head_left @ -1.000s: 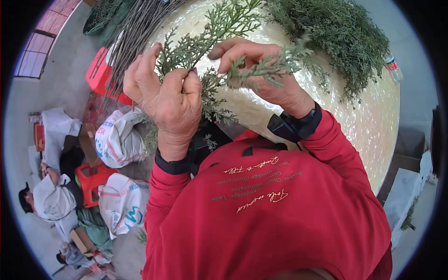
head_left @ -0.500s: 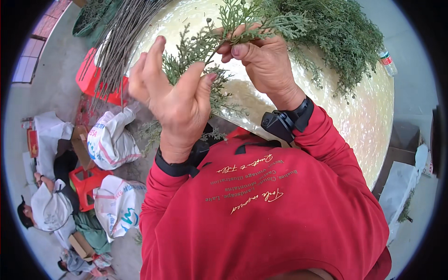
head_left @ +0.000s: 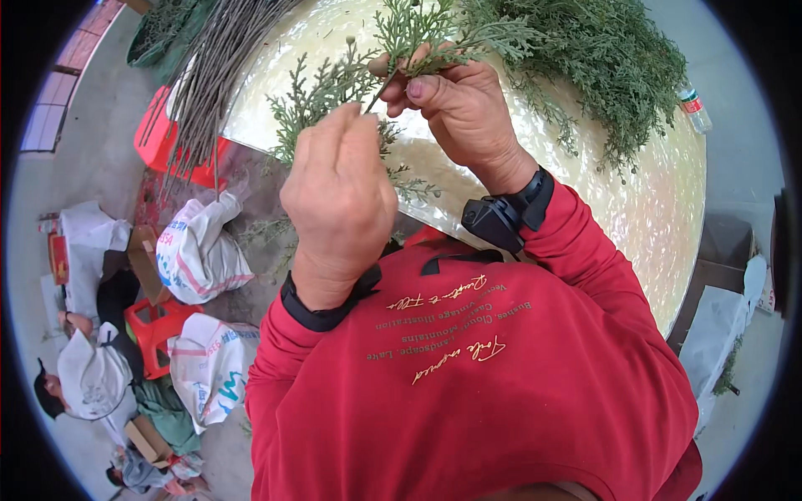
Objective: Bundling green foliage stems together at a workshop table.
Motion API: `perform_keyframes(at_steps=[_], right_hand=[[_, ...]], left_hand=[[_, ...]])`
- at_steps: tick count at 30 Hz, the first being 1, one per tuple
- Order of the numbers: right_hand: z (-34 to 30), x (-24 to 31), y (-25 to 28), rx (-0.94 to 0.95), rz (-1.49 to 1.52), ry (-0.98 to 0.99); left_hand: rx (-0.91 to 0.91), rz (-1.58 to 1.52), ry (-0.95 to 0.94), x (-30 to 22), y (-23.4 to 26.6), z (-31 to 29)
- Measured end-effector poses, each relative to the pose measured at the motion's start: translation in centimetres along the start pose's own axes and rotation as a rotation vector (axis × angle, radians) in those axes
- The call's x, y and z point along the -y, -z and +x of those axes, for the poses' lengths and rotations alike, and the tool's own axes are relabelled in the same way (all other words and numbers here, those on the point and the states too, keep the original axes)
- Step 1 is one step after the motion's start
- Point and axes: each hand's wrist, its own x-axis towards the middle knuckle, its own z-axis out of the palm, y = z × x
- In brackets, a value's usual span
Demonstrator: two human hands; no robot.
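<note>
Above the table's near edge, my right hand [head_left: 468,113] pinches a green conifer sprig [head_left: 415,27] between thumb and fingers. Its leafy tips fan out beyond the knuckles, and a thin bare stem points down to the left. My left hand [head_left: 341,196] is closed with its back to me, fingertips at the lower end of that stem; the thumb is hidden. More sprig foliage [head_left: 305,104] spreads behind and left of my left hand, partly covered by it.
A heap of conifer greenery [head_left: 601,75] lies on the shiny cream table [head_left: 626,225]. A bundle of thin brown stems [head_left: 213,83] overhangs its left edge above a red stool [head_left: 154,138]. White sacks [head_left: 200,255] stand on the floor. A plastic bottle [head_left: 695,108] is at the right. Other people [head_left: 88,371] sit at far left.
My left hand has turned over from spread fingers to closed ones and moved right onto the stem. My right hand keeps its pinch, shifted slightly left.
</note>
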Motion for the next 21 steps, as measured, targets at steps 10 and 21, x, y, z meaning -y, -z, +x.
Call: perform_keyframes(at_steps=[10, 21], right_hand=[[-0.3, -0.6, -0.4, 0.081, 0.103, 0.064], [-0.2, -0.4, -1.2, 0.002, -0.239, 0.211]], left_hand=[[0.198, -0.309, 0.346, 0.9, 0.6, 0.2], [0.040, -0.217, 0.337, 2.2, 0.7, -0.1]])
